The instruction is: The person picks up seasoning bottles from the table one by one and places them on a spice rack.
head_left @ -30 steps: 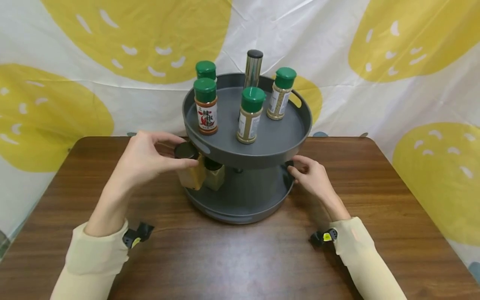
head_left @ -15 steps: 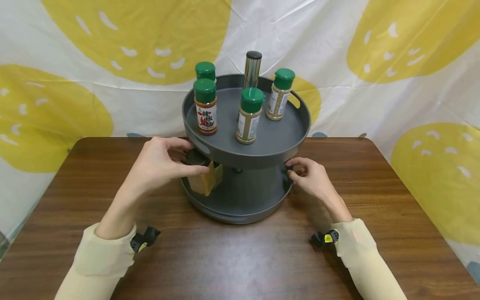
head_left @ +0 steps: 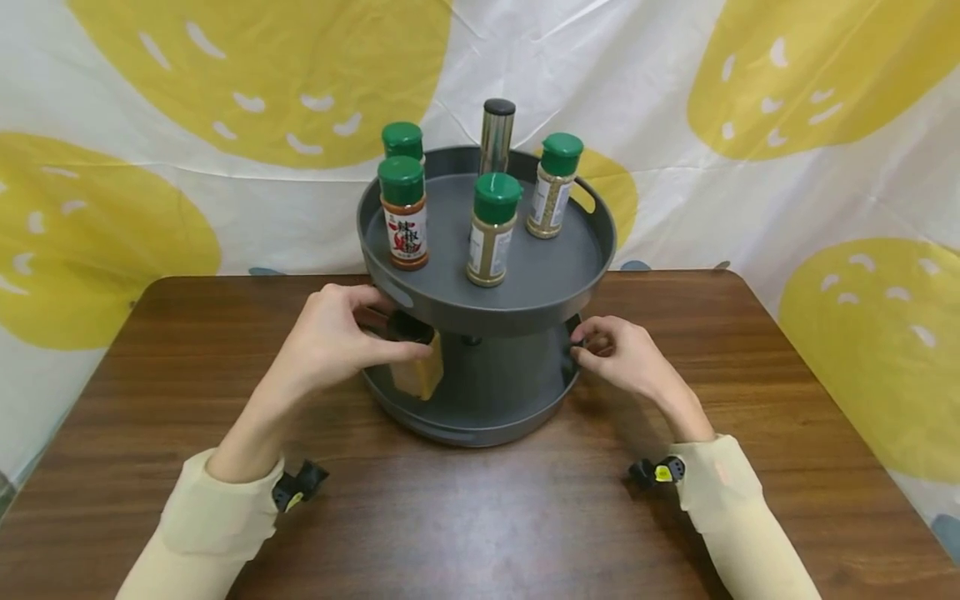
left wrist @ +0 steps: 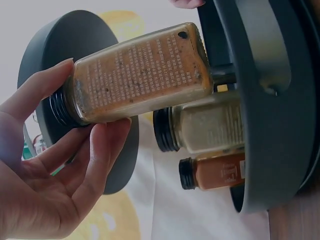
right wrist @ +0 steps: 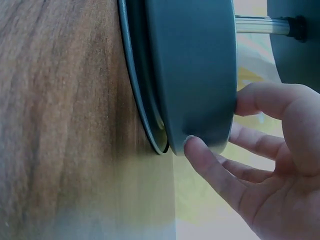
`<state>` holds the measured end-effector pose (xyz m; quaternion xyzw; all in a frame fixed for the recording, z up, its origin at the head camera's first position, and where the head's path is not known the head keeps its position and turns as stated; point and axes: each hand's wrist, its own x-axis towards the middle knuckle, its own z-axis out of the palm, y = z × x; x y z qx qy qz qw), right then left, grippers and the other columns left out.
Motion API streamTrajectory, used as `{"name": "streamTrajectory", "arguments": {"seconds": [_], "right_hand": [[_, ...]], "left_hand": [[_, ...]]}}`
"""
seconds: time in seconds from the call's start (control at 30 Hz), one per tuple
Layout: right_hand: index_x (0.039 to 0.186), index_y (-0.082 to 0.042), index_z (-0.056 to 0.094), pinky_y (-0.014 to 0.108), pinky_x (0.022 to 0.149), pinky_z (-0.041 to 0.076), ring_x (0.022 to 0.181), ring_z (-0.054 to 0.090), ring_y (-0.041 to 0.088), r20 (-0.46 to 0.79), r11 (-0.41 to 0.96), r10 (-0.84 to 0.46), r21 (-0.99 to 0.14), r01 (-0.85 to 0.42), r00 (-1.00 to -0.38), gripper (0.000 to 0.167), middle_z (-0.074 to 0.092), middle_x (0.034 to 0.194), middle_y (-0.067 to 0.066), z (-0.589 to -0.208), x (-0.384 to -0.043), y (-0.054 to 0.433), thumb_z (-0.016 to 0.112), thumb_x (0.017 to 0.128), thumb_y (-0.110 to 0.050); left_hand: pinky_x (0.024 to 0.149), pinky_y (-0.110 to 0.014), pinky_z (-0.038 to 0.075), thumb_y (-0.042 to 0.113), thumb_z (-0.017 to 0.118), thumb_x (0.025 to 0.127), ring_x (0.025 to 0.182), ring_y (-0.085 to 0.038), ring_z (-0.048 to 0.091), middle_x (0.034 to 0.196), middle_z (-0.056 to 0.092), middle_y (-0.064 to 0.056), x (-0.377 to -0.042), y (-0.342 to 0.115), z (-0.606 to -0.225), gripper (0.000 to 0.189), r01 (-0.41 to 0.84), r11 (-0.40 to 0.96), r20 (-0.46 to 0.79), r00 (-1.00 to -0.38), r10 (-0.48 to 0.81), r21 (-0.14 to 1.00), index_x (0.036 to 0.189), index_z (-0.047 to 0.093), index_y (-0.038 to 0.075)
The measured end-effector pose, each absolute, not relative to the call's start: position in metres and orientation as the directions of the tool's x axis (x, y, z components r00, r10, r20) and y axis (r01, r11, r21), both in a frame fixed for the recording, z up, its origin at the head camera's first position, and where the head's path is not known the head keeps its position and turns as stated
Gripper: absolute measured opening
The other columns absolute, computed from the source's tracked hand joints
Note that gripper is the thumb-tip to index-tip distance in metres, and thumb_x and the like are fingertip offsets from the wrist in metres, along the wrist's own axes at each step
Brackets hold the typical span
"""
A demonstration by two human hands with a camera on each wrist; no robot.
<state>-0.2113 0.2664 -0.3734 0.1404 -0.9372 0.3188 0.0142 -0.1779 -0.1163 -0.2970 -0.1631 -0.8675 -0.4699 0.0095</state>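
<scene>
My left hand (head_left: 330, 337) grips a square glass spice jar (head_left: 416, 371) near its black lid, thumb on one side, fingers on the other. Orange-brown contents and printed lettering show on this jar (left wrist: 140, 75) in the left wrist view; its base hangs just above the lower tier's rim. Behind it stand a jar of pale powder (left wrist: 210, 125) and a smaller reddish-brown jar (left wrist: 217, 172). My right hand (head_left: 618, 354) pinches the right rim of the lower tier (head_left: 480, 433) of a grey two-tier rack. In the right wrist view, the thumb presses the tier's outer wall (right wrist: 197, 65).
On the upper tier (head_left: 450, 296) stand several green-capped seasoning bottles, including a red chili bottle (head_left: 405, 229) and a tan powder bottle (head_left: 491, 250). A metal post (head_left: 497, 142) rises behind them. The rack sits on a wooden table (head_left: 480, 517) before a patterned cloth (head_left: 300, 217).
My left hand has moved right and slightly down, bringing the spice jar farther in under the upper tier, over the lower one. My right hand stays at the rim.
</scene>
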Motion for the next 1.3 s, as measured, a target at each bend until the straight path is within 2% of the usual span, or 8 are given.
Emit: {"name": "streamTrajectory", "arguments": {"seconds": [0.37,0.87,1.0,1.17,1.3], "right_hand": [[0.097,-0.013,0.070,0.041,0.080,0.053,0.086,0.068,0.019,0.116,0.759,-0.295,-0.574,-0.306,-0.949,0.008,0.069,0.094,0.004,-0.371,-0.210,0.269,0.074,0.090,-0.016],[0.094,-0.015,0.070,0.037,0.076,0.051,0.080,0.066,0.016,0.107,0.762,-0.334,-0.555,-0.335,-0.936,0.009,0.068,0.082,-0.002,-0.365,-0.206,0.269,0.076,0.090,-0.019],[0.093,-0.015,0.070,0.036,0.074,0.050,0.078,0.064,0.016,0.096,0.764,-0.342,-0.550,-0.337,-0.935,0.010,0.067,0.081,-0.002,-0.363,-0.205,0.268,0.077,0.090,-0.021],[0.094,-0.015,0.070,0.037,0.075,0.050,0.078,0.064,0.017,0.082,0.766,-0.349,-0.550,-0.334,-0.934,0.011,0.067,0.081,-0.002,-0.362,-0.203,0.268,0.078,0.089,-0.022],[0.093,-0.016,0.070,0.038,0.077,0.050,0.079,0.064,0.018,0.073,0.772,-0.353,-0.541,-0.335,-0.933,0.012,0.067,0.082,-0.002,-0.361,-0.201,0.267,0.078,0.089,-0.023]], "left_hand": [[0.069,-0.033,0.057,0.021,0.095,0.067,0.078,-0.018,0.073,0.091,0.075,-0.004,-0.176,-0.100,-0.307,0.038,0.337,0.459,0.203,-0.926,0.318,0.822,0.098,0.079,0.007],[0.071,-0.032,0.060,0.015,0.095,0.067,0.080,-0.018,0.074,0.095,0.076,-0.005,-0.178,-0.078,-0.325,0.047,0.367,0.338,0.270,-0.915,0.299,0.867,0.108,0.073,0.006],[0.069,-0.032,0.060,0.017,0.095,0.067,0.079,-0.017,0.073,0.102,0.074,-0.006,-0.182,-0.072,-0.334,0.058,0.403,0.346,0.314,-0.906,0.285,0.847,0.117,0.069,0.007],[0.069,-0.034,0.055,0.020,0.095,0.067,0.079,-0.017,0.068,0.099,0.072,-0.007,-0.184,-0.062,-0.346,0.064,0.462,0.364,0.391,-0.885,0.255,0.809,0.121,0.065,0.006],[0.066,-0.034,0.052,0.021,0.094,0.068,0.075,-0.018,0.064,0.090,0.070,-0.006,-0.185,-0.055,-0.351,0.061,0.476,0.367,0.408,-0.878,0.249,0.799,0.119,0.065,0.005]]}}
